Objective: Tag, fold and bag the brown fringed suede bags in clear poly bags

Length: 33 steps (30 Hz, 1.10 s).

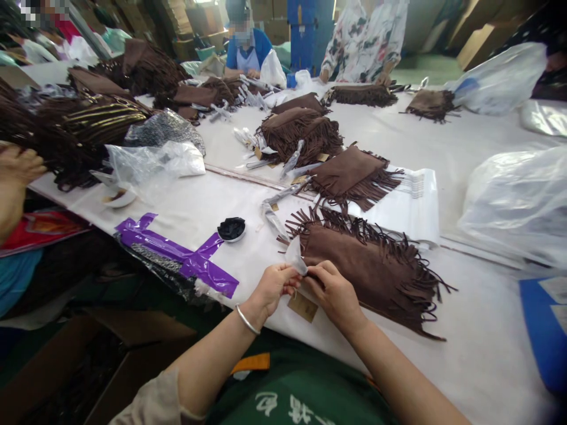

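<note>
A brown fringed bag [358, 262] lies flat on the white table in front of me. At its near left end, my left hand [272, 289] pinches a small piece of thin white wrapping [295, 254]. My right hand [334, 292] is closed beside it, its fingertips pinching a dark brown bit at the bag's end. The fingertips of both hands almost meet. Below them hangs a tan cardboard tag [302, 307]. A grey-wrapped strap [274, 219] lies just beyond my left hand.
Purple tape [177, 251] runs along the table edge, near a small bowl of black pieces [231, 229]. More fringed bags [354, 171] lie ahead. Clear plastic [518, 200] sits right, a blue object [544, 330] nearer. Other people [363, 41] stand across; a co-worker's hand [18, 168] is left.
</note>
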Motion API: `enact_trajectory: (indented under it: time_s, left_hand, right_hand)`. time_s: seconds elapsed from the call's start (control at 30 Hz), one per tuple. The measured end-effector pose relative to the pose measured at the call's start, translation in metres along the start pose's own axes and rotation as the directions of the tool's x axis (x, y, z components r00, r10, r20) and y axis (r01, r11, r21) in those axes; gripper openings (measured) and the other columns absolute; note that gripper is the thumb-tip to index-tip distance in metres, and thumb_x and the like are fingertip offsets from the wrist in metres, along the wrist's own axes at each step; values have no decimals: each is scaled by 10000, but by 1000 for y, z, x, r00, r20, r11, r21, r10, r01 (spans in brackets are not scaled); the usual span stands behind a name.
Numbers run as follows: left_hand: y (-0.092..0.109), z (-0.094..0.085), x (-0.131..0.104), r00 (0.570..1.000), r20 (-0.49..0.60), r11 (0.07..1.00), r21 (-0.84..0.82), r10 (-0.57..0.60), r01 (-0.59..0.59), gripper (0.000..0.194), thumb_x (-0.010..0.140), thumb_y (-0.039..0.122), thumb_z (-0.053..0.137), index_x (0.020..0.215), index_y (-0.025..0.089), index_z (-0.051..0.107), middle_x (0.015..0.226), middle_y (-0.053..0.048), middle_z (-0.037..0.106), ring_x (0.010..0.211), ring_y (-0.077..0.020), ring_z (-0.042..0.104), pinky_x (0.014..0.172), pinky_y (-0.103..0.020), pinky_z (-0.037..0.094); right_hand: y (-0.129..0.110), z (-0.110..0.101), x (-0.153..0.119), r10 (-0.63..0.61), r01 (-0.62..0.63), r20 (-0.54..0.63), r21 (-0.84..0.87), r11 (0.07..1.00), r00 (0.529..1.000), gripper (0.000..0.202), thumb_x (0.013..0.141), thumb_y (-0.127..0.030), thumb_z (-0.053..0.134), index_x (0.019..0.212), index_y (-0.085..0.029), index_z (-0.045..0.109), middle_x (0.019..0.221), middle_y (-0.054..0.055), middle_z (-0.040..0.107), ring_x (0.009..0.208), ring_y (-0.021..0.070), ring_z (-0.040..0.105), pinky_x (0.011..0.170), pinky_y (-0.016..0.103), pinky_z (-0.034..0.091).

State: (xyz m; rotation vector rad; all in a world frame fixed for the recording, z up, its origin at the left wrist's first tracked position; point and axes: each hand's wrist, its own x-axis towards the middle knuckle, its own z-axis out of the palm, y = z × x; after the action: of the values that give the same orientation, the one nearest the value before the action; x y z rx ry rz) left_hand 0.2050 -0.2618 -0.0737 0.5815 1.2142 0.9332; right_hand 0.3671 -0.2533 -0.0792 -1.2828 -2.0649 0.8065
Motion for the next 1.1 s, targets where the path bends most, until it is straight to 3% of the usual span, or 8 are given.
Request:
enact_trajectory:
  time_s: [0.17, 0.27, 0.33, 0.47, 0.57, 0.67, 0.87, 1.1]
  left_hand:
    - [-4, 2, 9, 1000, -3, 997, 64, 31, -31, 197, 740, 303, 618, 754, 116, 556, 638, -18, 573, 474, -77, 509, 384, -152, 328]
    - [-7, 3, 4, 978, 2, 937, 286, 208, -200, 202, 829, 339, 555, 891, 148, 540, 671, -13, 601, 513, -115, 564, 417, -186, 399]
    - [-9, 1, 0, 921, 21, 788, 510, 389, -345, 172, 872, 317, 516, 973, 178, 533, 747, -17, 626, 635, -142, 617, 535, -224, 479]
    - [-12, -5, -6, 756, 193, 343, 802, 626, -489, 169, 900, 242, 501, 1060, 196, 530, 936, -54, 647, 860, -182, 628, 774, -298, 501]
    - [-11, -9, -4, 658, 404, 36, 836, 635, -548, 177, 929, 203, 439, 1063, 155, 544, 974, -99, 642, 906, -213, 615, 822, -341, 494]
    - [-7, -11, -1, 618, 523, -153, 821, 587, -550, 195, 942, 182, 399, 1055, 128, 549, 941, -112, 635, 887, -224, 609, 805, -352, 494]
    - [-1, -11, 4, 627, 588, -305, 806, 511, -508, 196, 948, 184, 368, 920, 130, 554, 784, -81, 588, 767, -214, 588, 679, -322, 474]
    - [-2, -10, 8, 615, 578, -303, 812, 536, -499, 212, 941, 197, 360, 822, 154, 530, 723, -46, 547, 703, -173, 563, 644, -277, 433]
  right_hand:
    - [11, 7, 3, 125, -121, -14, 149, 981, 992, 105, 821, -295, 600, 894, -225, 629, 847, 6, 584, 685, 136, 568, 668, 261, 470]
    - [12, 7, 4, 167, -162, -7, 197, 967, 986, 129, 810, -323, 602, 858, -210, 641, 802, 9, 584, 643, 132, 554, 622, 262, 460]
    - [11, 6, 7, 187, -184, 7, 205, 961, 982, 136, 803, -325, 601, 848, -205, 646, 786, 9, 586, 636, 132, 551, 613, 263, 456]
    - [11, 5, 11, 225, -226, 26, 197, 954, 974, 152, 785, -337, 602, 827, -199, 650, 774, 13, 601, 630, 136, 552, 619, 273, 458]
    - [13, 6, 13, 234, -237, 37, 191, 952, 971, 167, 775, -354, 606, 810, -199, 658, 763, 14, 612, 641, 145, 566, 620, 277, 462]
    - [15, 6, 13, 239, -242, 40, 182, 953, 970, 158, 773, -341, 606, 811, -198, 660, 756, 11, 612, 645, 145, 571, 624, 277, 462]
    - [15, 6, 13, 235, -238, 37, 168, 957, 971, 129, 773, -305, 601, 822, -199, 658, 758, 3, 605, 657, 143, 567, 639, 279, 457]
    - [14, 6, 13, 235, -237, 35, 162, 958, 971, 126, 762, -300, 606, 808, -194, 657, 752, 9, 609, 657, 145, 572, 642, 276, 463]
